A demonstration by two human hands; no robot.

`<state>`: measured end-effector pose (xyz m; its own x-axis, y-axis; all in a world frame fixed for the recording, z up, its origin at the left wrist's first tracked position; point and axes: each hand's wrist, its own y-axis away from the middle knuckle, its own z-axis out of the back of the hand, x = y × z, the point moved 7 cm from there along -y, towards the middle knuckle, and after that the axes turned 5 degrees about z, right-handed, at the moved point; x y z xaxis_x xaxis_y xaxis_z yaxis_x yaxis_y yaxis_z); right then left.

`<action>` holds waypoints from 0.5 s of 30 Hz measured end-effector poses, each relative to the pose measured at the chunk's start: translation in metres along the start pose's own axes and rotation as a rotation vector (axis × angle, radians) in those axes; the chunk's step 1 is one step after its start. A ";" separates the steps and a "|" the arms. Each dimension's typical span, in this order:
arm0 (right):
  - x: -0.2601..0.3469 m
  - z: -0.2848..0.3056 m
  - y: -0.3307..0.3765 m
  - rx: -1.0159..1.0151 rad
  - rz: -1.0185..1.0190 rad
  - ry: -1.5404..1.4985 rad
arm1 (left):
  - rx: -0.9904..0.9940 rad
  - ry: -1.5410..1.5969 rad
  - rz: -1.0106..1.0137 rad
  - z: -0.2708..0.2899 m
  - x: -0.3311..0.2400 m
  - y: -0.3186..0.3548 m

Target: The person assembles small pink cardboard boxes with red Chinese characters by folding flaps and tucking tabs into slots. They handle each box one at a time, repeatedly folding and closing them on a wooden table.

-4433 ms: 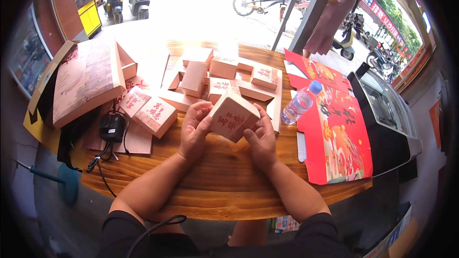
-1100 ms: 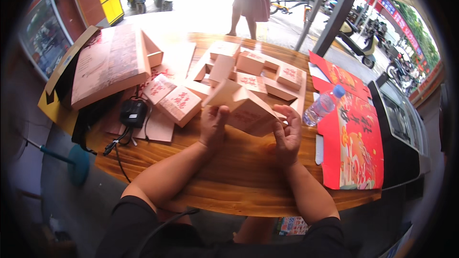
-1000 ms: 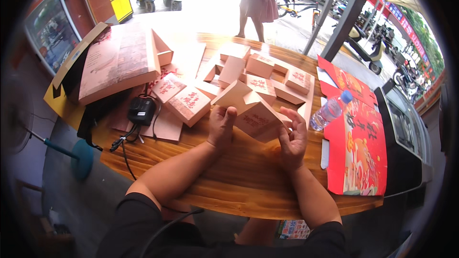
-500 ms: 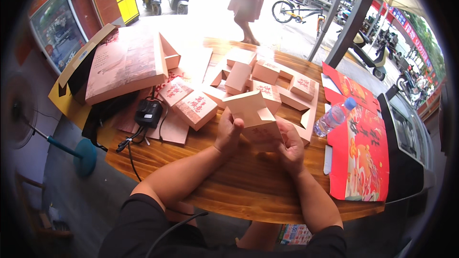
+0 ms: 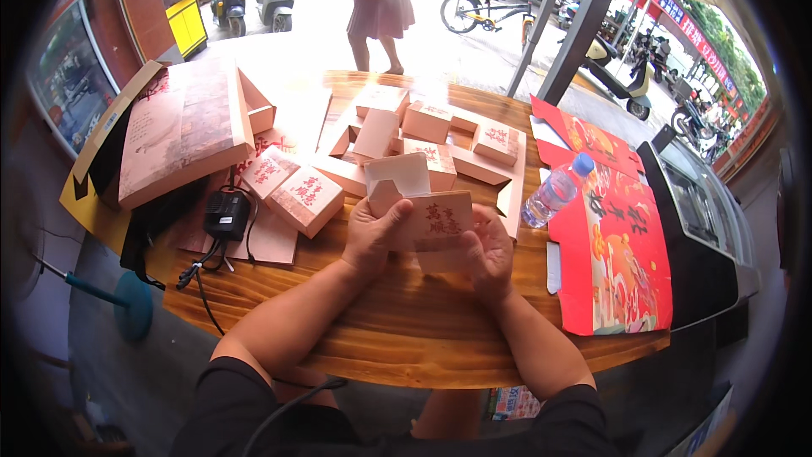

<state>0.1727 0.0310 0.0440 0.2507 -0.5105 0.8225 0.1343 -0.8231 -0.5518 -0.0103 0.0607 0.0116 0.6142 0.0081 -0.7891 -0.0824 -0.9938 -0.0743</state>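
A small pink cardboard box (image 5: 436, 218) with red characters on its front is held above the wooden table, its pale end flap standing up. My left hand (image 5: 372, 233) grips the flap side, thumb on the front. My right hand (image 5: 489, 256) pinches the opposite edge; some of its fingers are hidden behind the box. Just beyond my hands lies a shallow pink tray (image 5: 510, 195) with several small pink boxes (image 5: 427, 121) in and on it. Left of it sit two closed small boxes, a larger one (image 5: 308, 200) and a partly covered one (image 5: 269, 171).
A large pink box (image 5: 182, 131) leans at the left, near a black power adapter (image 5: 227, 213) with cables. On the right are a water bottle (image 5: 554, 195) and flattened red printed cardboard (image 5: 622, 258). A person (image 5: 378, 17) walks past beyond the table (image 5: 381, 347).
My hands have turned the small box so that its printed face now shows toward me. The whole view has shifted right, and the passer-by has moved left.
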 end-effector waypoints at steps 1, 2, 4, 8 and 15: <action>0.005 0.005 -0.001 -0.037 0.032 0.068 | 0.023 -0.005 0.019 -0.002 0.000 0.001; 0.009 0.009 -0.002 -0.066 0.064 0.136 | 0.043 -0.007 0.033 -0.005 -0.002 0.002; 0.018 0.012 -0.003 -0.053 0.157 0.229 | 0.077 -0.014 0.052 -0.009 0.000 0.002; 0.059 0.004 -0.013 -0.013 0.306 0.301 | 0.134 0.023 0.069 -0.016 0.003 0.002; 0.209 -0.058 -0.046 0.372 0.658 0.254 | 0.150 -0.006 0.076 -0.009 0.007 0.003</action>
<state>0.1635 -0.0520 0.2496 0.1697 -0.9409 0.2930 0.3572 -0.2184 -0.9081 0.0007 0.0565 0.0110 0.5975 -0.0653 -0.7992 -0.2445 -0.9640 -0.1040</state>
